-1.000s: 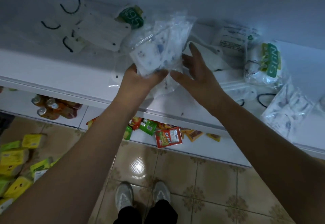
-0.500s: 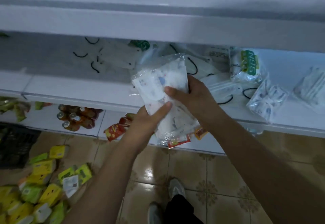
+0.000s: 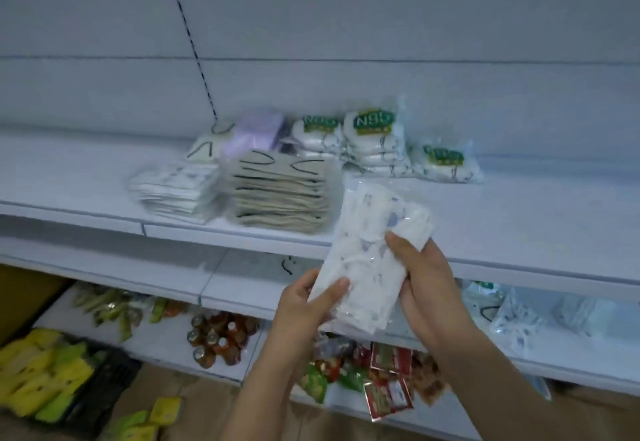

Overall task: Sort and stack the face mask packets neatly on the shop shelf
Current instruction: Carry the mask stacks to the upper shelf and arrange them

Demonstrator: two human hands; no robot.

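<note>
Both hands hold a bundle of clear mask packets with blue-patterned white masks in front of the upper white shelf. My left hand grips its lower left edge, thumb on top. My right hand grips its right side. On the upper shelf stand sorted stacks: white packets, beige masks with black loops, a lilac packet, and green-labelled N95 packs. More loose mask packets lie on the lower shelf at right.
The bottom shelf holds bottles, green pods and red and green snack sachets. Yellow and green packs fill a dark crate on the floor at left. The upper shelf right of the stacks is bare.
The view rose from the lower shelf to the upper shelf with its sorted stacks. Both hands lifted the patterned packet bundle up to the upper shelf's front edge.
</note>
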